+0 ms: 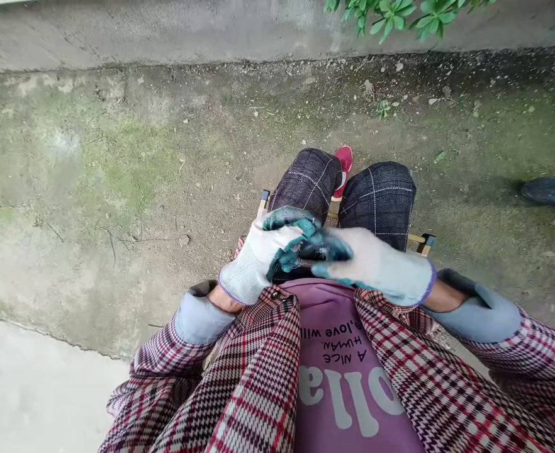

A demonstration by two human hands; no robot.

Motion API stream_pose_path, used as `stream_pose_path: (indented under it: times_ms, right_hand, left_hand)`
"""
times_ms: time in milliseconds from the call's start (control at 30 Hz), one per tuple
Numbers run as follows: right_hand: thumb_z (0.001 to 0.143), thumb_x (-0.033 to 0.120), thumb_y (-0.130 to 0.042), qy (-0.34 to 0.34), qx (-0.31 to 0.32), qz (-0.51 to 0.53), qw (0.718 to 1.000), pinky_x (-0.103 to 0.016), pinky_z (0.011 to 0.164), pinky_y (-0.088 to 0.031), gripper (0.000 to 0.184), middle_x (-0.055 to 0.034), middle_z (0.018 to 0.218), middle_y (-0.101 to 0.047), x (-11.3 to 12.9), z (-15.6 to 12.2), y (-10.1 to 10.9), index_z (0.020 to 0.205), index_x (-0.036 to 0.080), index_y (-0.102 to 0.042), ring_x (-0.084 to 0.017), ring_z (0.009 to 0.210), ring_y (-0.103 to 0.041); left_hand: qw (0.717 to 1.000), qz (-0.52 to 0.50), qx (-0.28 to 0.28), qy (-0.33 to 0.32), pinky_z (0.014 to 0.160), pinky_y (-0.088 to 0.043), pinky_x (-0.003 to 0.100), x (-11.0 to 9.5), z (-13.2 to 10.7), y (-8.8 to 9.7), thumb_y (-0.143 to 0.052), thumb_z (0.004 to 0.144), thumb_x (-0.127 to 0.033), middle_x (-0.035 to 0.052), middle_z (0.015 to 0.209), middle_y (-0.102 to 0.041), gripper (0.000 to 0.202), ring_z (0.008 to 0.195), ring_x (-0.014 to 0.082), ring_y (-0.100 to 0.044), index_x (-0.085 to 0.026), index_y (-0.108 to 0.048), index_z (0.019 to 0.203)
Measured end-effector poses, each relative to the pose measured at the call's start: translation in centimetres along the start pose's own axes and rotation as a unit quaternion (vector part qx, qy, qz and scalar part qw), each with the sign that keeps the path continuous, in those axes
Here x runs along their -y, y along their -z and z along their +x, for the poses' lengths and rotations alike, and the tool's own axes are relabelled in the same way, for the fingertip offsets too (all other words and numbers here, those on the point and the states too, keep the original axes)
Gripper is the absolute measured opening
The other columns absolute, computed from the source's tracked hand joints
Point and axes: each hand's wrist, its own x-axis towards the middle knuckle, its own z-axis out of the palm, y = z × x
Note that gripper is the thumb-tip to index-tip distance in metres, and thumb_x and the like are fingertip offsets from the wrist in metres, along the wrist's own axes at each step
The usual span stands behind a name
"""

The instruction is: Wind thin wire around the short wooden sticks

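Both my hands wear white knit gloves with teal coated palms and meet in front of my lap. My left hand [263, 255] has its fingers curled over and its thumb bent inward. My right hand [376, 264] reaches across from the right, its fingertips pressed together against the left glove's fingers and thumb. A small dark patch shows where the fingers meet, and I cannot make out what it is. Below the hands are my knees in dark checked trousers [376, 198] and one red shoe [343, 165].
I sit on a small wooden stool [421, 241] over bare dirt with green moss [117, 157]. A concrete kerb [164, 31] runs along the top, with leaves [395, 16] hanging over it. A dark shoe [551, 192] lies at the right edge. Pale concrete [32, 390] lies at lower left.
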Motion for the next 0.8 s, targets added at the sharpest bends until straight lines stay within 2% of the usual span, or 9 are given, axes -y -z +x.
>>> stream_pose_path:
  times_ms: [67,167,267,333,400,467,600,700,800]
  right_hand:
    - [0.080,0.033,-0.077,-0.023,0.014,0.006,1.000,-0.036,0.080,-0.059,0.027,-0.0037,0.095,-0.081,0.3,-0.3,-0.5,0.104,0.021,-0.078,-0.024,0.083,-0.074]
    - [0.086,0.030,-0.070,-0.016,-0.051,0.011,0.998,-0.036,0.084,-0.059,0.018,-0.0038,0.097,-0.081,0.8,-1.1,0.1,0.098,0.023,-0.080,-0.024,0.088,-0.075]
    - [0.088,0.031,-0.069,0.005,-0.095,-0.014,0.995,-0.038,0.087,-0.059,0.013,-0.0041,0.095,-0.081,0.8,-1.4,1.0,0.093,0.025,-0.080,-0.025,0.091,-0.075]
    - [0.087,0.028,-0.070,0.022,-0.111,-0.036,0.993,-0.039,0.091,-0.059,0.017,-0.0050,0.103,-0.081,0.3,-1.1,1.0,0.101,0.024,-0.080,-0.027,0.097,-0.075]
    - [0.084,0.026,-0.074,0.031,-0.096,-0.057,0.993,-0.040,0.095,-0.058,0.034,-0.0064,0.115,-0.081,-0.4,-0.5,0.4,0.117,0.023,-0.077,-0.028,0.103,-0.075]
    - [0.080,0.028,-0.079,0.026,-0.047,-0.073,0.996,-0.041,0.094,-0.059,0.050,-0.0074,0.121,-0.080,-0.9,0.1,-0.4,0.130,0.022,-0.073,-0.028,0.105,-0.076]
    - [0.083,0.029,-0.077,0.018,0.042,-0.080,0.996,-0.039,0.095,-0.059,0.041,-0.0063,0.118,-0.082,-1.5,0.5,-1.1,0.123,0.023,-0.077,-0.027,0.105,-0.077]
    - [0.088,0.025,-0.070,0.031,-0.005,-0.061,0.998,-0.040,0.101,-0.057,0.034,-0.0057,0.118,-0.081,-1.8,0.4,-0.6,0.120,0.023,-0.078,-0.026,0.109,-0.076]
    - [0.090,0.029,-0.069,0.048,-0.116,-0.021,0.992,-0.044,0.106,-0.055,0.039,-0.0077,0.125,-0.078,-1.6,0.6,-0.1,0.127,0.022,-0.075,-0.028,0.116,-0.073]
  left_hand:
    - [0.994,-0.097,-0.031,0.049,0.053,-0.054,0.027,-0.4,0.1,0.2,-0.065,0.093,-0.035,0.0010,0.072,-0.067,0.015,0.058,0.0127,-0.059,-0.021,-0.065,0.088]
    - [0.972,-0.194,-0.067,0.118,0.060,-0.057,0.026,-1.6,0.1,0.2,-0.076,0.082,-0.034,0.0019,0.079,-0.072,0.018,0.061,0.0113,-0.062,-0.019,-0.067,0.085]
    - [0.952,-0.244,-0.073,0.169,0.047,-0.047,0.020,-2.6,0.1,0.1,-0.078,0.077,-0.037,-0.0024,0.071,-0.069,0.024,0.045,0.0050,-0.048,-0.019,-0.065,0.086]
    - [0.940,-0.279,-0.065,0.188,0.040,-0.037,0.017,-3.1,0.0,0.1,-0.080,0.075,-0.037,-0.0057,0.063,-0.063,0.026,0.039,0.0032,-0.040,-0.019,-0.064,0.086]
    - [0.936,-0.294,-0.064,0.184,0.039,-0.035,0.017,-3.5,0.0,0.0,-0.081,0.074,-0.037,-0.0063,0.060,-0.060,0.027,0.040,0.0036,-0.040,-0.019,-0.065,0.085]
    - [0.939,-0.295,-0.070,0.162,0.041,-0.040,0.018,-3.7,0.1,0.1,-0.081,0.075,-0.035,-0.0057,0.061,-0.061,0.025,0.042,0.0046,-0.043,-0.019,-0.065,0.086]
    - [0.969,-0.215,-0.070,0.102,0.051,-0.051,0.023,-3.8,0.3,0.7,-0.080,0.079,-0.033,-0.0014,0.068,-0.069,0.020,0.053,0.0098,-0.058,-0.019,-0.066,0.082]
    - [0.987,-0.132,-0.078,0.053,0.063,-0.057,0.025,-3.7,0.4,1.2,-0.082,0.080,-0.033,0.0037,0.083,-0.076,0.020,0.073,0.0158,-0.071,-0.018,-0.070,0.081]
    - [0.984,-0.152,-0.051,0.073,0.062,-0.058,0.025,-4.1,0.3,1.2,-0.077,0.086,-0.040,0.0051,0.085,-0.078,0.023,0.072,0.0163,-0.072,-0.018,-0.072,0.086]
